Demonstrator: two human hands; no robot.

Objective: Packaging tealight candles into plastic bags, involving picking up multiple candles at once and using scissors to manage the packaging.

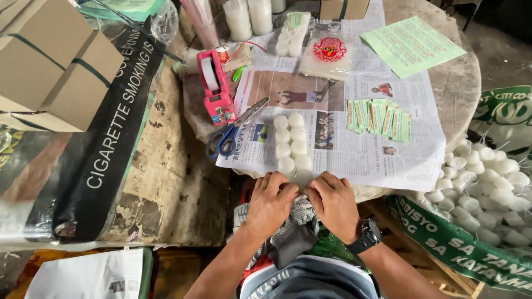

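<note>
Between both hands (302,202), squat white wax candles (292,143)

White candles (291,143), pink tape dispenser (215,86), blue-handled scissors (230,133).

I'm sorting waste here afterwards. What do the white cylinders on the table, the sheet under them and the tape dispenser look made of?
Cylinders: probably wax, matte and faintly translucent. Sheet: newsprint, thin, printed, creased. Tape dispenser: glossy pink plastic, it seems.
</note>
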